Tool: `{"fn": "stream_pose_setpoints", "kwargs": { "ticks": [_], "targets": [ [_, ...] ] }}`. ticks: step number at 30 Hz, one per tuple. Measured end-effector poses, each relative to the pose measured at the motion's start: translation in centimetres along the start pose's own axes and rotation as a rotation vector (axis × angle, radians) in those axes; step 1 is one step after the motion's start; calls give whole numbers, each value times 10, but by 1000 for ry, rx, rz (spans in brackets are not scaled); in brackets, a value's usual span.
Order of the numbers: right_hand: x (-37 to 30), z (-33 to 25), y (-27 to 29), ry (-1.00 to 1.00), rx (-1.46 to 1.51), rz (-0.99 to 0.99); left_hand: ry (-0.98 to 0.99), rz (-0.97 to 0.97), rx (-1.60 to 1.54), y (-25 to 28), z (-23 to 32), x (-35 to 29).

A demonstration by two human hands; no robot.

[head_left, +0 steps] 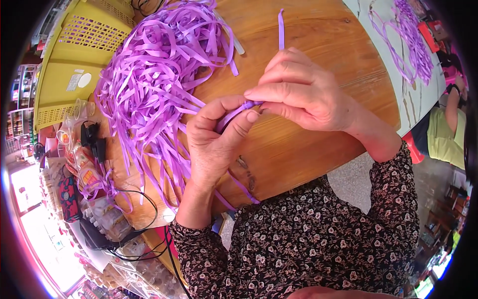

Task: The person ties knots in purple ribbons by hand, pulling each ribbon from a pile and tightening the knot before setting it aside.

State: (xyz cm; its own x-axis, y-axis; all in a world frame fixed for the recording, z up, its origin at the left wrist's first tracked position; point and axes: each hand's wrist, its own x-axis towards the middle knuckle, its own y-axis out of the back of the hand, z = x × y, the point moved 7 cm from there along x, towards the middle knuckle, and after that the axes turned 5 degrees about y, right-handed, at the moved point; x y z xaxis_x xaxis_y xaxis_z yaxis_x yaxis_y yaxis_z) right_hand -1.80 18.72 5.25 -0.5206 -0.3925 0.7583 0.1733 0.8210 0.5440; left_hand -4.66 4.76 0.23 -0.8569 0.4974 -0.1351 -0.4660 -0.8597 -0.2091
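Between my two hands, above the wooden table, a purple ribbon (232, 115) is stretched, with a small knot or loop at my left fingertips. My left hand (215, 130) pinches it between thumb and index finger. Close beside it, my right hand (303, 92) is closed on the same ribbon, thumb against fingers. A ribbon end (281, 30) sticks up beyond the right hand's knuckles. To the left of my hands lies a large tangled heap of purple ribbons (154, 65), whose strands trail down behind my left wrist.
The wooden table (343, 65) has a yellow plastic basket (74, 65) at its left. Bags, black cables (144, 229) and black scissor-like handles (92, 139) crowd the left edge. More purple ribbon (413, 45) lies on a white marbled table at right. Another person (448, 134) sits beyond it.
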Motion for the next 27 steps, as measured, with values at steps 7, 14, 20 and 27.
{"fn": "stream_pose_setpoints", "kwargs": {
  "ticks": [7, 14, 20, 27],
  "targets": [
    [2, -6, -1, 23, -19, 18, -73, 48, 197, 3, 8, -4],
    [6, -4, 33, -116, 67, 103, -372, 95, 333, 10, 29, -6],
    [-24, 23, 99, -502, 169, 481, -495, 300, 311, 62, 57, -23],
    [-86, 56, 224, -433, 269, 902, -543, 459, 363, 112, 76, -49]
  ]
}}
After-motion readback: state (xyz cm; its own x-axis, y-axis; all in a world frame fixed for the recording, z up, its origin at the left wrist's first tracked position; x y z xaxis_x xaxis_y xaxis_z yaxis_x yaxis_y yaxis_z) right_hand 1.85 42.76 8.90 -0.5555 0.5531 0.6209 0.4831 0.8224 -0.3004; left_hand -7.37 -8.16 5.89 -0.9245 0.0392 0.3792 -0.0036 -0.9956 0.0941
